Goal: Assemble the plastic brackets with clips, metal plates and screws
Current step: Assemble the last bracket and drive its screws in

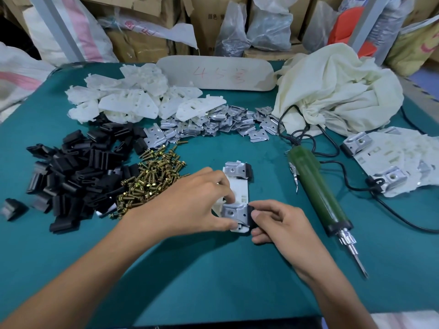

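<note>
A white plastic bracket point(240, 189) lies on the green table mat in front of me. A metal plate point(236, 169) and black clip sit at its far end; a second metal plate point(234, 213) and black clip point(250, 217) sit at its near end. My left hand point(190, 200) grips the bracket's near end from the left, fingers curled over it. My right hand point(275, 222) pinches the near black clip from the right. Loose white brackets point(123, 100), metal plates point(213, 122), black clips point(76, 172) and brass screws point(152, 179) lie in piles to the left and behind.
A green electric screwdriver point(318, 191) with its black cable lies to the right, tip toward me. Finished brackets point(392, 160) are stacked at the far right. A cream cloth bag point(337, 91) and a beige board point(216, 72) stand behind; boxes and sacks line the back.
</note>
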Demonstrator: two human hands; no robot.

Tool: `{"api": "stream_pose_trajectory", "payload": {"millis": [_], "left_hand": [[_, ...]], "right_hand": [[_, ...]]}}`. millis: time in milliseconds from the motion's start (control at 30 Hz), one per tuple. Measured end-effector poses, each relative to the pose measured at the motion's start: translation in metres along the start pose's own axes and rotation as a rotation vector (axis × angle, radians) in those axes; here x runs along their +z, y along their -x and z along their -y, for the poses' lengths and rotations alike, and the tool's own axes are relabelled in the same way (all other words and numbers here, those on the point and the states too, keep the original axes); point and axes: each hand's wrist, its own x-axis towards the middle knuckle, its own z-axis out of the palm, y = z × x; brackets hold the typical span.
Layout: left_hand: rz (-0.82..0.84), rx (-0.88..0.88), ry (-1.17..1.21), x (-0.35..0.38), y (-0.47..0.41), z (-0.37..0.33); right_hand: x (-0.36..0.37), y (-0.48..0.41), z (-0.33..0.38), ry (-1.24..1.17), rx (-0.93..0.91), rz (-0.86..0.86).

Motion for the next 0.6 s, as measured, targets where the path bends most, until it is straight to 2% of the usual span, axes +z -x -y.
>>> {"api": "stream_pose_trajectory", "payload": {"millis": [200,333,400,500,600], "left_hand": [[-0.024,-0.016,0.121,0.007,0.005,0.0],[-0.084,-0.091,0.253,0.02,0.012,0.002],[-0.162,-0.145,0.342,0.028,0.013,0.003],[-0.366,-0.255,0.509,0.033,0.007,0.005],[-0.429,-0.328,0.741,0.032,-0.004,0.005]], "right_hand": [[0.0,-0.002,0.003,-0.079,0.037,0.038],[0.001,-0.008,0.007,-0.116,0.005,0.028],[0.002,-0.014,0.011,-0.152,-0.029,0.026],[0.001,-0.029,0.026,-0.212,-0.102,0.053],[-0.002,-0.044,0.039,-0.257,-0.162,0.081]]}}
